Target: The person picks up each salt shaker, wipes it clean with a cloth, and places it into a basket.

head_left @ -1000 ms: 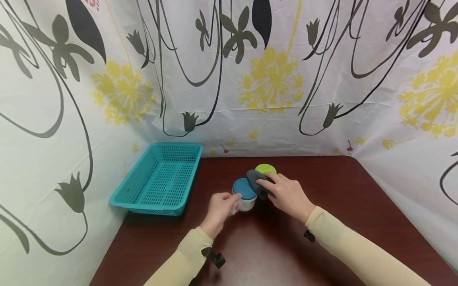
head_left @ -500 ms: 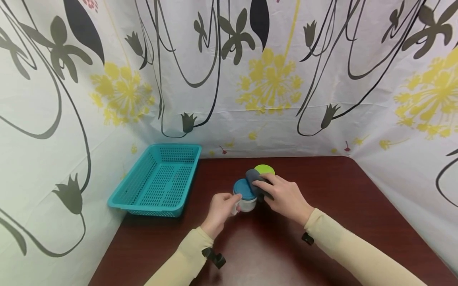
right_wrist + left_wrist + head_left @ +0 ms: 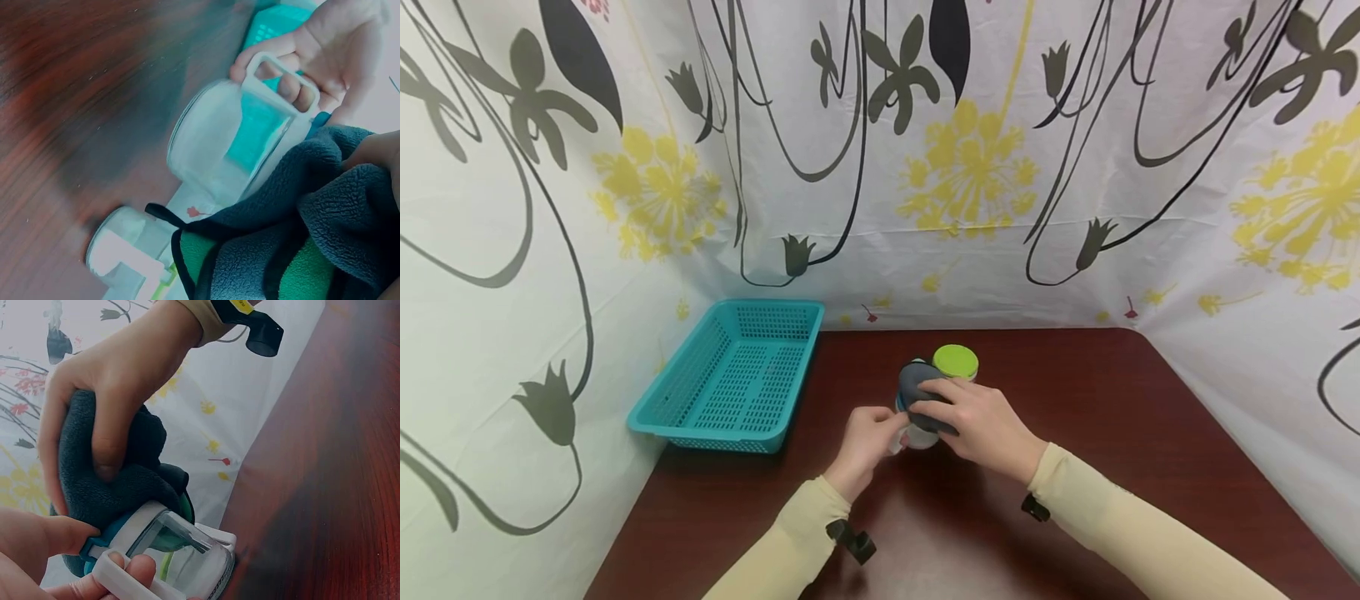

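Note:
A clear jar with a white handle and a blue lid stands on the table. My left hand grips the handle, its thumb at the lid's edge. With my right hand I hold a dark grey cloth over the lid, hiding most of it in the head view. Green patches on the cloth's other side show in the right wrist view. Just behind sits a second clear jar with a lime-green lid.
A turquoise plastic basket stands at the table's left side. The dark red-brown table meets a white patterned curtain at the back, and curtain also hangs along both sides.
My right hand has shifted left, bringing the cloth across the blue lid, which was largely visible before. More of the lime-green lid shows now. The left hand stays about where it was.

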Motion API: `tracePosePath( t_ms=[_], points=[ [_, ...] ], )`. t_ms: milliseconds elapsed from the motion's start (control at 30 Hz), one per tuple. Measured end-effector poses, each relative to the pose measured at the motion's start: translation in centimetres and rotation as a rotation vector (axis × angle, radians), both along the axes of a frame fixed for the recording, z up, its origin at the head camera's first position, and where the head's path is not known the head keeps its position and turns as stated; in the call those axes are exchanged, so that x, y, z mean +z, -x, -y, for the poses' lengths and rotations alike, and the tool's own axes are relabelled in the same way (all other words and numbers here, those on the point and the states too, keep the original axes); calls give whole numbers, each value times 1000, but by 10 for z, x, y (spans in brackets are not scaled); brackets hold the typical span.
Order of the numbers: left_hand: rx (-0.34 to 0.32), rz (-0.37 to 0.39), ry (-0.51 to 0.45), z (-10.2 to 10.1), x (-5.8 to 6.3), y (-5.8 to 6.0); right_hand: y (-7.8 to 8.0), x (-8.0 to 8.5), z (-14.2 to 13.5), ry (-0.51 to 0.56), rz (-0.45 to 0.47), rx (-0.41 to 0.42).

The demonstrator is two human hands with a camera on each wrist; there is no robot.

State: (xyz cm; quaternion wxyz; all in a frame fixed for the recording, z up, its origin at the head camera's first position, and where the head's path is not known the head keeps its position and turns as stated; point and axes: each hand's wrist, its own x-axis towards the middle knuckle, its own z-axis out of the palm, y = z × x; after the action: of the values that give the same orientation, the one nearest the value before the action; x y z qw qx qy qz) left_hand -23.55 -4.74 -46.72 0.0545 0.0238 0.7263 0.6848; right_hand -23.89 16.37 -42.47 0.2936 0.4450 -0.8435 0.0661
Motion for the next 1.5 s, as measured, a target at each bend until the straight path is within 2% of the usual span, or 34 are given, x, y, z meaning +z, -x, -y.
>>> tracePosePath(
  t_ms=[200, 367, 633, 1067, 1300, 1500],
  points=[
    [7, 37, -23, 2, 0, -2, 1, -1, -1, -55, -50, -27],
    [28, 21, -18, 5, 2, -4, 6, -3, -6, -74, -83, -59],
    [34, 22, -4, 8, 2, -5, 18, -5, -21, -39, -41, -153],
    [24, 31, -18, 10, -2, -3, 19, -9, -21, 10, 0, -141],
    [23, 33, -39, 8, -5, -2, 13, -7, -12, 133, 68, -66],
    [26, 29, -49, 6, -6, -1, 7, -4, -1, 194, 110, 2]
  ],
)
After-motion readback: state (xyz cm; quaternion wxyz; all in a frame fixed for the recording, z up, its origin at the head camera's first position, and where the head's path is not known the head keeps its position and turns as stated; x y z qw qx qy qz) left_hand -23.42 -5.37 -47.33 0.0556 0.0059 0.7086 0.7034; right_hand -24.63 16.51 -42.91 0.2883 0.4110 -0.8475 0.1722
